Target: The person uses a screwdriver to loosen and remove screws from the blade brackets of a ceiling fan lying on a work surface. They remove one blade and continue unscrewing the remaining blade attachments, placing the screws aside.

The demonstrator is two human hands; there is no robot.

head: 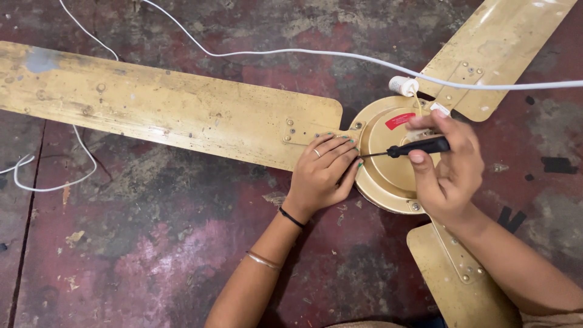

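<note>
A gold ceiling fan lies flat on the floor, its round motor housing (pixel 388 176) between my hands. My right hand (pixel 448 167) is shut on a black-handled screwdriver (pixel 419 147), held level, with the thin shaft pointing left to the housing's left rim. My left hand (pixel 325 173) rests flat, fingers together, on the blade bracket where the long left blade (pixel 164 106) joins the housing, right beside the screwdriver tip. My left hand holds nothing.
A second blade (pixel 498 42) runs to the upper right and a third (pixel 455 273) lies under my right forearm. A white cable (pixel 303 54) crosses the floor to a small white part (pixel 402 85) at the housing's top. The floor is worn red concrete (pixel 152 243).
</note>
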